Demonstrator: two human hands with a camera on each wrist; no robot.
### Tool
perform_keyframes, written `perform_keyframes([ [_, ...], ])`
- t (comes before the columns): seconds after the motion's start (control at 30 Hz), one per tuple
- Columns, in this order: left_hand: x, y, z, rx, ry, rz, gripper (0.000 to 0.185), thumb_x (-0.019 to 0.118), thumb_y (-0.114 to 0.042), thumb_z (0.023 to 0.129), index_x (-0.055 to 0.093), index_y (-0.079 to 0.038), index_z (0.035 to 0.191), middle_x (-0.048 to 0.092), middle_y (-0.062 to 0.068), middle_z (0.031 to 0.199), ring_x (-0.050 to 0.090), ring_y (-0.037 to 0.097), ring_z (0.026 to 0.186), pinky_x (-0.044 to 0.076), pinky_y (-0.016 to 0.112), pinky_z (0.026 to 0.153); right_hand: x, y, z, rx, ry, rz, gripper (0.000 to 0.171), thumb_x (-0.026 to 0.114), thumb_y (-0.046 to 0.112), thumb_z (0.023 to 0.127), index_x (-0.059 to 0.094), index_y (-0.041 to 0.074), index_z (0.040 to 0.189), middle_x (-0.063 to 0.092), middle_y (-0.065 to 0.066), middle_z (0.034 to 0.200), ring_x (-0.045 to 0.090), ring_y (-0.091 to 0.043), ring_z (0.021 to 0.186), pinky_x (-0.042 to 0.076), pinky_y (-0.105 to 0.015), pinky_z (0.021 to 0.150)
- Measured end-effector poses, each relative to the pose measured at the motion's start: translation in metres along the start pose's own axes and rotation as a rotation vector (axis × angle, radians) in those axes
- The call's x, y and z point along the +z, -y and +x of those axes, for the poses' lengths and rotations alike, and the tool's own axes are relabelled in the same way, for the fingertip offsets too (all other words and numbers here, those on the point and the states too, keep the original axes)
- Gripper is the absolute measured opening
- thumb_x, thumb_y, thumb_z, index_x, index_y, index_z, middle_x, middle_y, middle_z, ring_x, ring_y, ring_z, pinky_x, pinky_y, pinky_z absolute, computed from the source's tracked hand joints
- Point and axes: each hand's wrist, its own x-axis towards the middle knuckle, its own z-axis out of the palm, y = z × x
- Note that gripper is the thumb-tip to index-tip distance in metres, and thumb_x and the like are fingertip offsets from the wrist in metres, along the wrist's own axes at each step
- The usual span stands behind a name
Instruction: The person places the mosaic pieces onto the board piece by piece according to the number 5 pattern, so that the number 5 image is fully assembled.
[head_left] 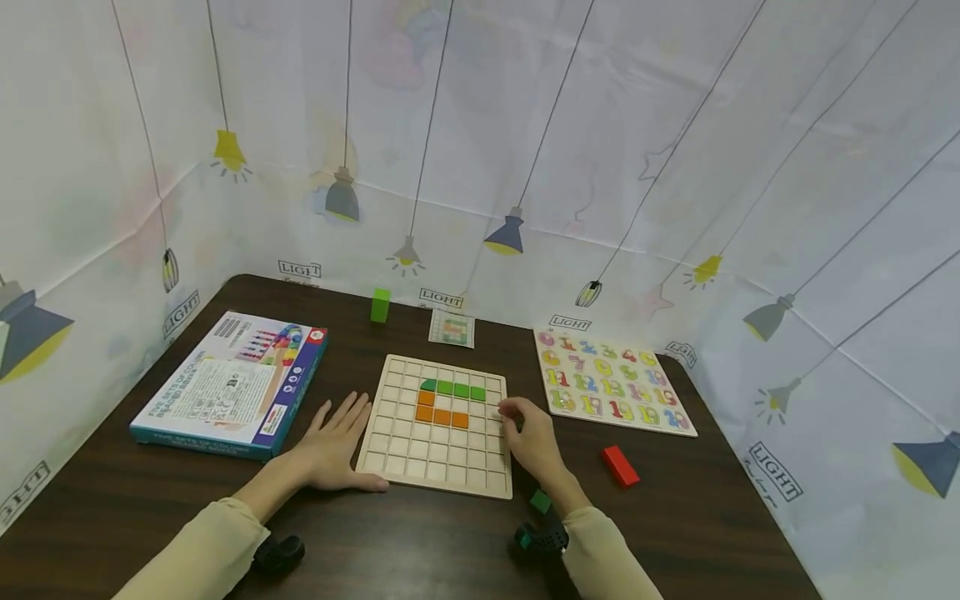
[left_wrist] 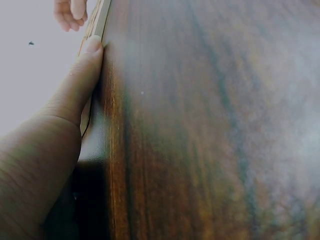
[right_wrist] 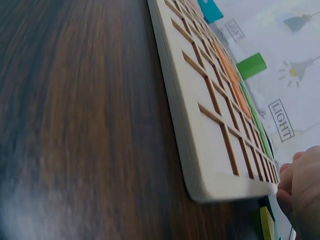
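Observation:
A wooden grid board (head_left: 435, 458) lies mid-table, with green pieces (head_left: 457, 389) in a row and orange squares (head_left: 442, 416) below. My left hand (head_left: 333, 450) rests flat on the table at the board's left side, fingers spread, thumb at its near left corner. The left wrist view shows the left thumb (left_wrist: 85, 70) against the board's edge. My right hand (head_left: 531, 437) is at the board's right edge with bent fingers, index and thumb close together. In the right wrist view, the right fingers (right_wrist: 300, 182) overlap the board's corner; I cannot tell whether they pinch anything.
A blue-edged box (head_left: 217, 383) lies left. At the back are an upright green block (head_left: 380, 306) and a small pattern card (head_left: 452, 328). A number board (head_left: 611, 379) lies right, with a red block (head_left: 620, 466) nearer. A green cube (head_left: 540, 501) is beside the right wrist.

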Motion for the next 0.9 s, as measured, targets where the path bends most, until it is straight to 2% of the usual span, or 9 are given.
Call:
perform_keyframes([
  [0.2,0.010,0.006,0.003,-0.006,-0.016,0.023,0.128,0.046,-0.090,0.063,0.013,-0.003,0.151,0.006,0.013,0.157,-0.001,0.030,0.143,-0.003,0.056,0.109,-0.007,-0.009,-0.005,0.025,-0.010,0.012,0.026,0.062,-0.014,0.078,0.065,0.000,0.100,0.066,-0.009,0.091,0.062,-0.019,0.079,0.052,-0.035,0.069],
  [0.43,0.011,0.007,0.003,-0.006,-0.026,0.014,0.130,0.041,-0.092,0.061,0.012,-0.005,0.152,0.005,0.011,0.157,-0.002,0.028,0.143,-0.004,0.055,0.109,-0.019,-0.016,-0.007,0.059,-0.007,0.002,0.026,0.059,-0.015,0.079,0.065,-0.001,0.100,0.067,-0.010,0.093,0.062,-0.020,0.081,0.052,-0.036,0.072],
  [0.6,0.010,0.007,0.003,0.006,-0.033,0.000,0.129,0.044,-0.090,0.063,0.012,-0.003,0.151,0.006,0.014,0.157,-0.001,0.029,0.143,-0.004,0.056,0.109,-0.025,-0.020,-0.012,0.098,-0.003,-0.026,0.025,0.061,-0.012,0.080,0.065,0.002,0.100,0.066,-0.007,0.093,0.061,-0.018,0.082,0.052,-0.035,0.073],
  [0.7,0.008,0.006,0.002,0.015,-0.030,-0.016,0.129,0.047,-0.089,0.063,0.013,-0.001,0.151,0.007,0.016,0.156,-0.002,0.031,0.143,-0.006,0.057,0.108,-0.028,-0.020,-0.016,0.096,0.002,-0.051,0.023,0.063,-0.010,0.079,0.066,0.003,0.098,0.067,-0.006,0.091,0.062,-0.017,0.081,0.052,-0.035,0.072],
  [0.9,0.011,0.007,0.003,0.000,-0.028,0.017,0.130,0.044,-0.091,0.062,0.012,-0.003,0.151,0.005,0.014,0.157,-0.002,0.029,0.143,-0.005,0.055,0.109,-0.033,-0.018,-0.026,0.080,0.018,-0.059,0.023,0.066,-0.009,0.078,0.066,0.004,0.097,0.067,-0.004,0.090,0.062,-0.016,0.079,0.053,-0.035,0.071],
])
